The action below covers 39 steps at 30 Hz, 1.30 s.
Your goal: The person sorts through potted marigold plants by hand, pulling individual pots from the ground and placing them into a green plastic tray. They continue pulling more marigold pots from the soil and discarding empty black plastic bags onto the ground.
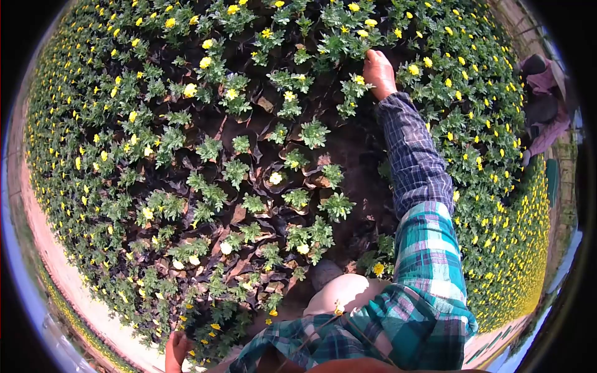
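My right hand [380, 76] is stretched far forward over the plants, its fingers curled closed. A small leafy plant with a yellow flower [359, 79] stands right beside its knuckles. Whatever the fingers hold, if anything, is hidden by the hand. Low in the view, at the bottom left, my left hand [178, 348] is also curled closed. Close to it are several yellow flowers [213, 326] among dark green leaves. What lies inside the left fingers is not visible.
Rows of yellow-flowered plants [236, 171] in dark bags surround me. A dark soil gap [357, 180] runs up the middle. Another person [544, 105] bends over the plants at the far right. A pale path [62, 248] borders the left side.
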Motion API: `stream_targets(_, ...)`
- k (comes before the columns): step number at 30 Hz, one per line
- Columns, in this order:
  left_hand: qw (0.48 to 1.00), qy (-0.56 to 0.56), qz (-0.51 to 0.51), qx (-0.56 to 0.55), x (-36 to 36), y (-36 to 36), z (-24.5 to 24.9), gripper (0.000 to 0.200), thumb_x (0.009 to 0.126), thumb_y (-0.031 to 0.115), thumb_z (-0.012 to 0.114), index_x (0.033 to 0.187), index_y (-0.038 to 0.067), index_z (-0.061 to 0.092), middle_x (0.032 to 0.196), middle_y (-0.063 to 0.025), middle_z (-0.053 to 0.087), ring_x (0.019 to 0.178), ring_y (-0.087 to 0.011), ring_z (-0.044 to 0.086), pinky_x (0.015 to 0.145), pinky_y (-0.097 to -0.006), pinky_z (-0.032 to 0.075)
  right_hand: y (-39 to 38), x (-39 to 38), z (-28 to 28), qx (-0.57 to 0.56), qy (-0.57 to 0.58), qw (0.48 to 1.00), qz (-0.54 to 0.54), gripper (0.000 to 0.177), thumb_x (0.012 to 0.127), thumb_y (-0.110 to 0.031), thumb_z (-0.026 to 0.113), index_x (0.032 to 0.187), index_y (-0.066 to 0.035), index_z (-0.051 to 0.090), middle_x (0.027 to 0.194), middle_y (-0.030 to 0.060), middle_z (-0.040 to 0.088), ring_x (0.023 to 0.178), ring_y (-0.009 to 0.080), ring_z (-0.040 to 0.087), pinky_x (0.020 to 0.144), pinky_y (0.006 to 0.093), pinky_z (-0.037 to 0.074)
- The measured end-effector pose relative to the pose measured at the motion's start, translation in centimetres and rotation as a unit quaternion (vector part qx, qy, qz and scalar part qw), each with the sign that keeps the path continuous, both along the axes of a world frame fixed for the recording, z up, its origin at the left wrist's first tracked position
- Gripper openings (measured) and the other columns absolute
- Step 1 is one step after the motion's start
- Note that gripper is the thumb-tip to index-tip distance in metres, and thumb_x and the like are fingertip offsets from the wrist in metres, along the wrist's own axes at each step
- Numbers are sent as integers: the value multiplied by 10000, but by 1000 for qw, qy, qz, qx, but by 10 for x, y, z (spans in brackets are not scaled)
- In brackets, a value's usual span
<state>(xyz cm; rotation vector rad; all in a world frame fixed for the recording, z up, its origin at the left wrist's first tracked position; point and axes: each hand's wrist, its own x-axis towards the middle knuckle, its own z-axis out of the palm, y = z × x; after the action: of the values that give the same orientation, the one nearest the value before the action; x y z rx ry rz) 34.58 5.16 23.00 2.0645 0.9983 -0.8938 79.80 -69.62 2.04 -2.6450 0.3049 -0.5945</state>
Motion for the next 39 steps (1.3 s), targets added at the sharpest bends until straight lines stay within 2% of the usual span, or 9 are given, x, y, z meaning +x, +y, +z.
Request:
stream_targets(2,1000,-9,-6,8,1,0,0,185,923,142,474,1017,-12,516,807,-106,601,647,-169,608,594,-300,527,-3,-20,4,40,-114,993,-4,240,784,17,544,1008,-45,603,928,127,617,845,307,623,740,379,513)
stream_targets(4,1000,6,-2,8,3,-1,1,183,923,140,475,1020,-10,517,809,-108,603,656,-168,611,596,-300,526,-24,-30,3,405,-59,911,-53,222,858,35,482,1039,-16,600,963,98,624,861,210,647,725,314,547)
stream_targets(11,1000,22,-10,-10,4,1,-1,197,924,158,481,1024,-7,517,786,-110,607,660,-182,613,598,-297,521,-86,-65,10,577,-136,798,-104,279,896,-14,526,1152,97,507,1053,175,588,921,246,636,829,321,559)
stream_targets(13,1000,0,11,-16,5,0,-1,193,921,156,479,1021,-5,517,778,-110,610,657,-188,615,596,-296,518,-79,-66,21,454,-9,888,-67,278,878,-97,611,1102,61,566,1013,125,617,920,203,634,776,294,549)
stream_targets(15,1000,6,2,-10,5,3,-2,192,920,153,477,1022,-4,518,782,-109,610,660,-188,615,598,-297,518,-66,-63,24,145,110,983,-38,270,784,-216,698,963,-20,647,920,120,654,903,281,631,769,365,513)
stream_targets(18,1000,12,-18,-5,9,-1,-1,192,920,152,475,1024,-3,520,790,-108,612,668,-189,616,604,-301,520,-36,-61,21,-239,144,960,19,131,751,-103,636,878,-71,636,874,136,603,950,329,559,836,438,443)
stream_targets(21,999,10,-34,4,13,-8,6,194,920,152,475,1026,-3,522,795,-107,612,676,-187,618,609,-307,523,-18,-64,14,-233,107,966,33,101,797,-86,524,847,-63,609,873,110,605,902,325,552,774,426,443)
stream_targets(36,1000,-1,-23,-14,19,-21,10,136,920,137,531,976,13,528,754,-65,589,621,-140,579,569,-274,481,-17,-63,-2,-185,191,961,-73,153,801,-100,494,875,-90,627,854,132,615,849,327,622,736,435,504)
stream_targets(39,999,3,-36,16,27,-27,13,175,936,204,537,967,32,541,777,-51,590,664,-125,580,611,-264,489,-18,-62,14,-168,109,975,-95,246,739,-70,549,964,-129,629,900,99,639,888,326,621,742,436,503)
